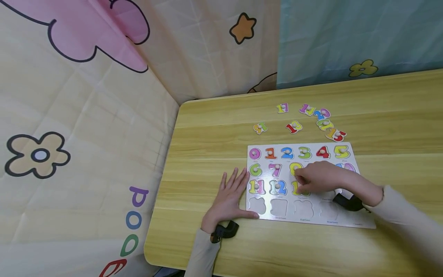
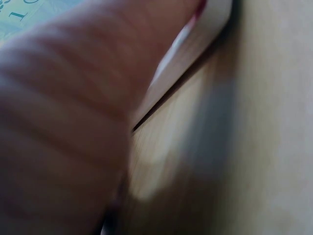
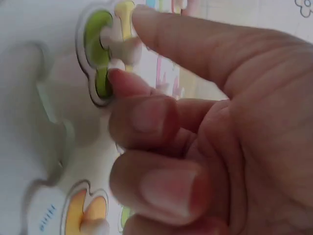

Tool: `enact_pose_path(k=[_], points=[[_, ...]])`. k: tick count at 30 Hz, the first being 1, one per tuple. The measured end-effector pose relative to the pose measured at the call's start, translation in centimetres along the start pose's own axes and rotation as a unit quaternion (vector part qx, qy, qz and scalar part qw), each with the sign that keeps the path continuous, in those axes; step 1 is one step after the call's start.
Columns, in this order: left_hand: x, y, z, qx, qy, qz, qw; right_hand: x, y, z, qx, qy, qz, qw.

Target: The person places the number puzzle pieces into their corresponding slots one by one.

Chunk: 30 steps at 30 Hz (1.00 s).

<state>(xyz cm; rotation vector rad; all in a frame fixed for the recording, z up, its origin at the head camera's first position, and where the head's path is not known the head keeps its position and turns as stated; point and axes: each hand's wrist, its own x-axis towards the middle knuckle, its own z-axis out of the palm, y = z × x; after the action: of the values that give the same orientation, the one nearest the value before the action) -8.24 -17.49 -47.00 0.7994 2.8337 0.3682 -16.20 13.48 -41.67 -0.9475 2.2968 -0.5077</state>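
Note:
A white wooden number puzzle board lies on the table, with knobbed number pieces seated in its back rows. My right hand reaches over the board from the right. In the right wrist view, its thumb and index finger are bent round the pale knob of the green and yellow number 13 puzzle piece, the other fingers curled below. My left hand lies flat at the board's left edge, fingers spread, thumb on the front left corner. A blurred part of this hand fills much of the left wrist view.
Loose number pieces lie behind the board, among them a 17, a 20 and a 15. Shaped recesses run along the board's front row. Printed curtains hang behind and left of the wooden table.

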Motion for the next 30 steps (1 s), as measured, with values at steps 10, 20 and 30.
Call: enact_pose_path(k=[10, 20, 30], points=[[0.2, 0.0, 0.1, 0.003, 0.000, 0.002, 1.0000, 3.7, 7.1, -6.2, 0.128, 0.157, 0.012, 0.979], [0.0, 0.0, 0.3, 0.004, -0.010, -0.006, 0.9999, 6.5, 10.9, -10.1, 0.023, 0.260, 0.226, 0.938], [0.0, 0.0, 0.3, 0.008, -0.009, -0.006, 0.9999, 8.1, 11.6, -10.0, 0.012, 0.254, 0.251, 0.934]])
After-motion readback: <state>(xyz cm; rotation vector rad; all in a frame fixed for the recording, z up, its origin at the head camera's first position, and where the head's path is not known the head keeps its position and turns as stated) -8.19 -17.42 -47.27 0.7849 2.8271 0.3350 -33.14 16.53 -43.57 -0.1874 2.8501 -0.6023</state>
